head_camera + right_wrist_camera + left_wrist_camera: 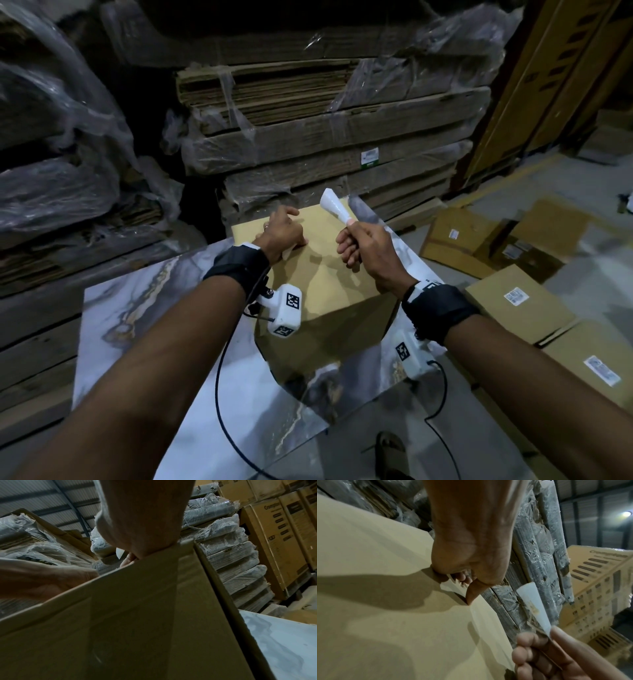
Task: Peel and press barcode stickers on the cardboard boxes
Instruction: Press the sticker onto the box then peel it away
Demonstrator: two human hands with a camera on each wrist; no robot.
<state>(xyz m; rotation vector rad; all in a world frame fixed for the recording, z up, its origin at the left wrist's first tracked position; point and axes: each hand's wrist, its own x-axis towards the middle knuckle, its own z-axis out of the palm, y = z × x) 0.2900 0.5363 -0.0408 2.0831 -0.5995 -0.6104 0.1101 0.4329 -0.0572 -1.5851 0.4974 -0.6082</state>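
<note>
The right hand (363, 245) pinches a thin, floppy paper strip (337, 207) by its lower end, while the left hand (282, 233), fingers curled, presses a sticker (452, 584) onto the stiff box (329, 274).

Wrapped cardboard stacks (329, 137) wall off the box top (329, 270) behind.

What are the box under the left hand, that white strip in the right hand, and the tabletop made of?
Box: matte tan cardboard, with folded edges. White strip: apparently thin glossy paper, since it curls; possibly sticker backing. Tabletop: glossy, grey-veined like marble; stone or laminate, can't tell.
</note>
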